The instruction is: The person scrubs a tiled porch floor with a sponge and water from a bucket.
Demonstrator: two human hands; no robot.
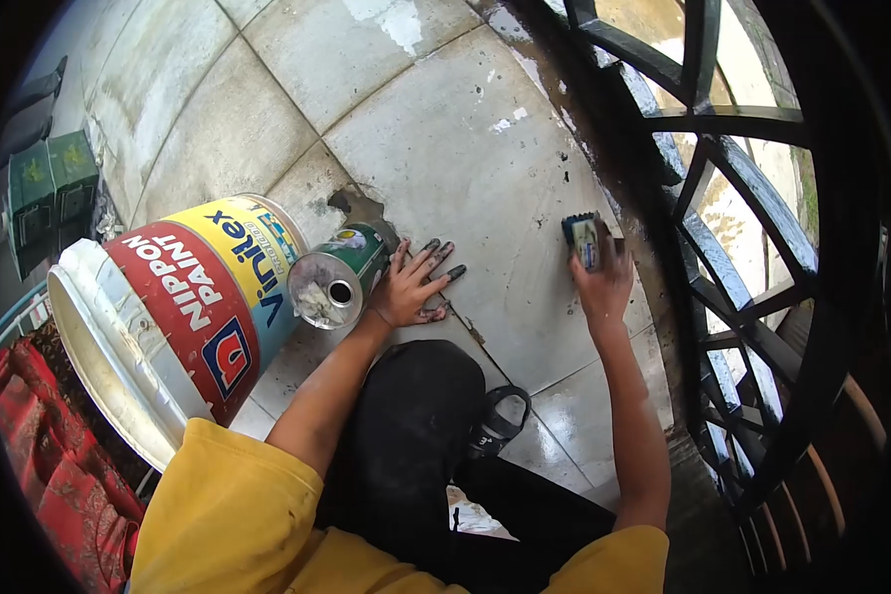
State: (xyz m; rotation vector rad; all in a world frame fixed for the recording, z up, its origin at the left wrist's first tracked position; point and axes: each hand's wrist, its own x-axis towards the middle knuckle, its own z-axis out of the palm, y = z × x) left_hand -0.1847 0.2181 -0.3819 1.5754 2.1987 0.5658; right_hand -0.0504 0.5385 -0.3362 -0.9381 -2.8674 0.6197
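Observation:
My right hand (604, 277) is closed around a small scrubbing block (584, 244) with a dark, rough edge and a pale printed side, at the tiled floor (465, 148) near the railing. My left hand (416, 287) lies flat on the tiles with its fingers spread, holding nothing, and dark stains mark the fingertips. Just left of it is a green metal can (370, 251) with a round hole in its silver top. Beyond the can a large Nippon Paint bucket (183, 302) appears tilted in the view, its wide mouth toward the lower left.
A black metal railing (728, 124) runs down the right side. At far left are a dark green box (54, 193) and crumpled red cloth (59, 465). My bent knee (426, 386) and a black sandal (505, 416) are between my arms. White flakes (505, 124) mark the floor.

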